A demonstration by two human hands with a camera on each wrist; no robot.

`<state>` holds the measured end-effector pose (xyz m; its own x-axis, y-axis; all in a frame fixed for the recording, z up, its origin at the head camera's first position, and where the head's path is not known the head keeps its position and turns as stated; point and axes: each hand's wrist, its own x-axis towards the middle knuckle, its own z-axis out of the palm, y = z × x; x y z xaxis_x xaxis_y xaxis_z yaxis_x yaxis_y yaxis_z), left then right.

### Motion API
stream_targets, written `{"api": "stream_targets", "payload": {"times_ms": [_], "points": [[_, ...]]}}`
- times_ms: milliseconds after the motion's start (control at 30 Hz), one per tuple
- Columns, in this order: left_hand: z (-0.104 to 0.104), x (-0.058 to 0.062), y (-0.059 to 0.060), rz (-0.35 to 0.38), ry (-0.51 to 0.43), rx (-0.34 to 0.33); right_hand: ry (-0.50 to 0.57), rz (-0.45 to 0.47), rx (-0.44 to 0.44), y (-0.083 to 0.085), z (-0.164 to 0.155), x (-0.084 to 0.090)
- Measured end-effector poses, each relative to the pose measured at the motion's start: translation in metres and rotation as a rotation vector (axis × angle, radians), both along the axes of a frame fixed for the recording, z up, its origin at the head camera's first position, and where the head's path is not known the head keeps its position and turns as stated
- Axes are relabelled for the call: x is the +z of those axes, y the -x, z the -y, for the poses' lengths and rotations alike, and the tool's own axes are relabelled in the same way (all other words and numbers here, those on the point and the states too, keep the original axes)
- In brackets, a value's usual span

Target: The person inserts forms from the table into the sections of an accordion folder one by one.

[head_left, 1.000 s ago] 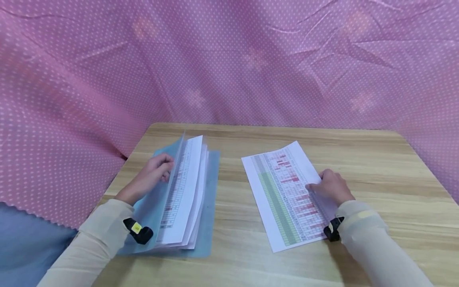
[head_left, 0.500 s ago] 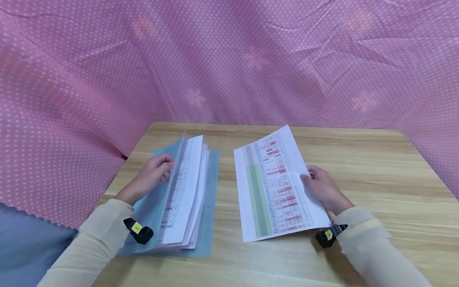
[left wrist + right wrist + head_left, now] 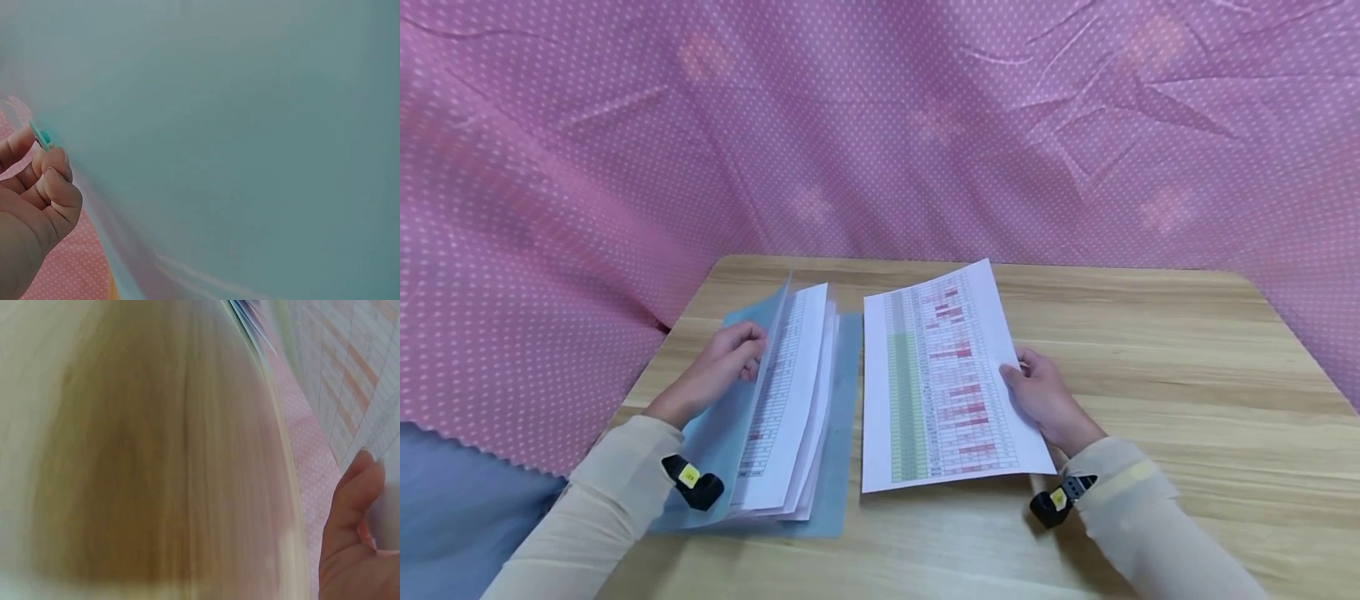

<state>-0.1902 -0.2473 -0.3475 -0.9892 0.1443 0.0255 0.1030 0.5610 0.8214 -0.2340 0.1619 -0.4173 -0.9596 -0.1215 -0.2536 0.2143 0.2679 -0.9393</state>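
On the left of the table, a translucent blue snap-button folder (image 3: 842,417) lies with its cover lifted. White printed sheets (image 3: 792,433) show inside it. My left hand (image 3: 718,371) pinches the cover's edge; in the left wrist view the fingers are at a green snap button (image 3: 45,139) on it. My right hand (image 3: 1051,402) grips the right edge of a loose printed sheet (image 3: 951,383), thumb on the printed face. Green and red cells fill its table. This sheet is tilted above the table, its left edge close beside the folder's right edge.
The light wood table (image 3: 1187,375) extends to the right of the right hand. A pink dotted cloth (image 3: 925,142) hangs behind the table and at its sides. Blue fabric (image 3: 460,517) shows at lower left. Each wrist wears a small black camera (image 3: 700,487).
My right hand has lifted the loose sheet off the table and carried it left, close to the folder. My left hand has kept holding the cover in place.
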Motion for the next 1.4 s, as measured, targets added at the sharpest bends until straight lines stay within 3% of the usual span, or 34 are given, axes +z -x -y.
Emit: {"api": "stream_targets", "payload": {"times_ms": [567,1400], "points": [[0.0,-0.003,0.001,0.002,0.015,0.013,0.041,0.047,-0.01,-0.002,0.034,-0.006],[-0.001,0.003,0.0,0.003,0.029,0.025,0.027,0.071,-0.023,-0.002,0.038,-0.01]]}}
